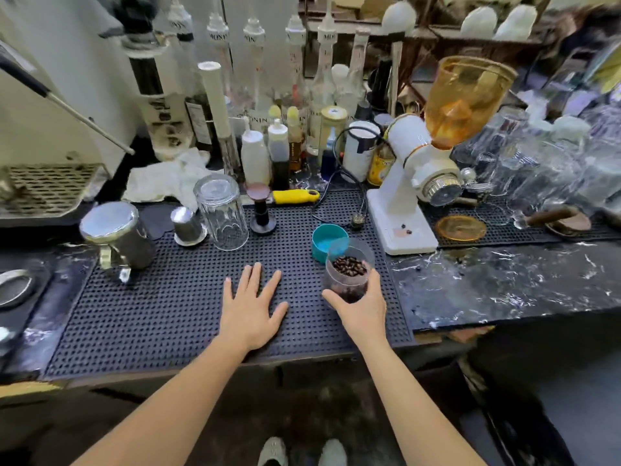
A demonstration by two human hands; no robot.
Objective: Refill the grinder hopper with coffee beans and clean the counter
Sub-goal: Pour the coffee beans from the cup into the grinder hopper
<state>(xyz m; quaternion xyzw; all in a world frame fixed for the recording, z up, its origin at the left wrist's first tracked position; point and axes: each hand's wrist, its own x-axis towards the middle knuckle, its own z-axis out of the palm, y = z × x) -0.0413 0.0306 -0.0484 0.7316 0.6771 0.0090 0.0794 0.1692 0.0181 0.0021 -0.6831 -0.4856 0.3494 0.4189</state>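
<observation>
Both hands on the black bar mat (pixel 151 314).
Left hand (pixel 250 306) flat, fingers spread; right hand (pixel 361 306) gripping clear jar of coffee beans (pixel 347 270), teal lid (pixel 327 242) just behind, white grinder (pixel 413 183) beyond.

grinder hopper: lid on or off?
Off. The amber hopper on the white grinder is open at the top, and its amber lid lies flat on the mat beside the grinder base.

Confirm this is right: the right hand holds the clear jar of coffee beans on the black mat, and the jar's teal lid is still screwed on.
Not quite. The right hand does hold the jar of coffee beans on the black mat, but the head view shows the teal lid off, lying just behind the jar.
</observation>
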